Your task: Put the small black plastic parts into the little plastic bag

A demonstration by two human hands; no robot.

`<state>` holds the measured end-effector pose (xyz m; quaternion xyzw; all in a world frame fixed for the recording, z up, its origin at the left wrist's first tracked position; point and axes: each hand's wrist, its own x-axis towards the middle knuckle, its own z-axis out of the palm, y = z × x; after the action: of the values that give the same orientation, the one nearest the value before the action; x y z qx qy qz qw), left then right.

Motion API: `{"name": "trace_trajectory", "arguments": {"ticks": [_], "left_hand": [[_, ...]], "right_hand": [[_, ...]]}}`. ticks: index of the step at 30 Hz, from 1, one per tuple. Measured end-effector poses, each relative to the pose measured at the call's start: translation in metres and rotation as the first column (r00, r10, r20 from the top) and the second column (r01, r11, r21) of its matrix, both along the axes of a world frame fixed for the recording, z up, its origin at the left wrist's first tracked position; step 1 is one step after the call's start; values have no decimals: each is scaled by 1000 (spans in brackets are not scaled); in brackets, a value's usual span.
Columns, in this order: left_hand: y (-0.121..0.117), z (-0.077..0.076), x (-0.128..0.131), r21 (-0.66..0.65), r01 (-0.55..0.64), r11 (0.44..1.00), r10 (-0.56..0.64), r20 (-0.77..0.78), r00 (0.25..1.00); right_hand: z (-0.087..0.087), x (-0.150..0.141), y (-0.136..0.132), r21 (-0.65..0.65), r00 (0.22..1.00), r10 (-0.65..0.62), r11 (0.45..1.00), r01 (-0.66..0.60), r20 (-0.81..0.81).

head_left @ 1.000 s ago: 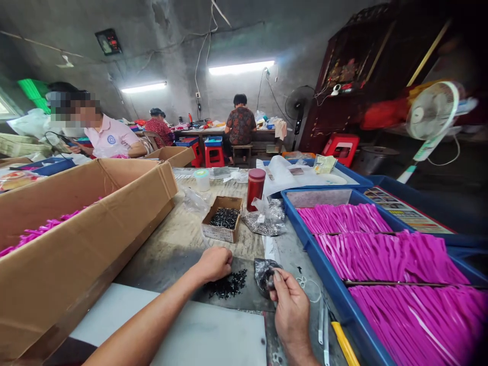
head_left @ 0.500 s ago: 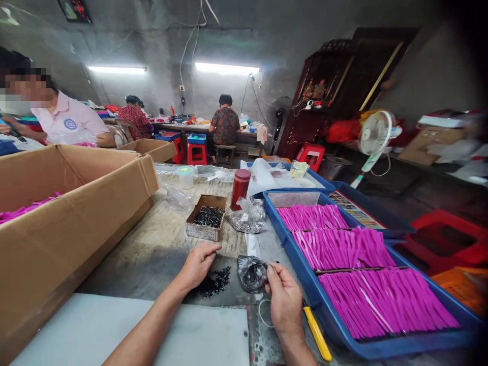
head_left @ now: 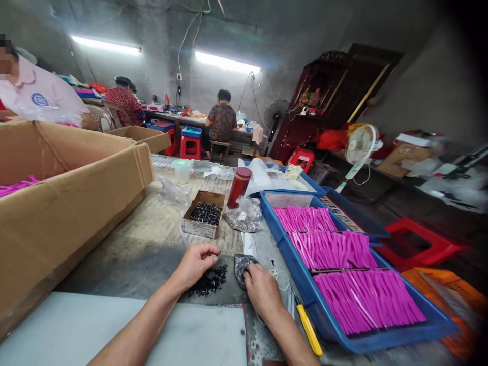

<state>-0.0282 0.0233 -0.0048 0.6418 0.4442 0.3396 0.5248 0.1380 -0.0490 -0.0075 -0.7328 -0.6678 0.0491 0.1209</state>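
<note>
My left hand [head_left: 198, 263] is above the left edge of a loose pile of small black pieces [head_left: 212, 281] on the dark worktop. Its fingers are curled towards the thumb, and anything between them is too small to make out. My right hand [head_left: 264, 288] is at a small black plastic bag [head_left: 241, 265], its bent fingers gripping at the bag's mouth. The fingertips are partly hidden there. Just beyond my hands stands an open cardboard box [head_left: 200, 231] holding many small dark pieces. A clear bag of small metallic pieces [head_left: 246, 216] lies beside it.
On the right, a blue tray [head_left: 345, 340] holds rows of magenta strips [head_left: 366, 300]. A yellow-handled tool [head_left: 309, 330] lies alongside. A large carton [head_left: 76, 203] borders the left. Behind are a red canister [head_left: 239, 187] and a lidded tub [head_left: 182, 173]. Other people sit farther back.
My right hand has moved left from the black bag's rim to over its mouth. My left hand's outstretched fingers have curled in. The view has shifted slightly.
</note>
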Motion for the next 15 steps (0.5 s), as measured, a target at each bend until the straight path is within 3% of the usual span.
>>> {"name": "trace_trajectory", "arguments": {"ticks": [7,15], "left_hand": [[-5,4,3,-136,7,991,-7,-4,1000],[-9,7,8,-217,34,976,-33,4,999]], "right_hand": [[-1,-1,6,-65,997,12,998,-7,77],[-1,1,1,-52,998,32,998,-30,45]]}}
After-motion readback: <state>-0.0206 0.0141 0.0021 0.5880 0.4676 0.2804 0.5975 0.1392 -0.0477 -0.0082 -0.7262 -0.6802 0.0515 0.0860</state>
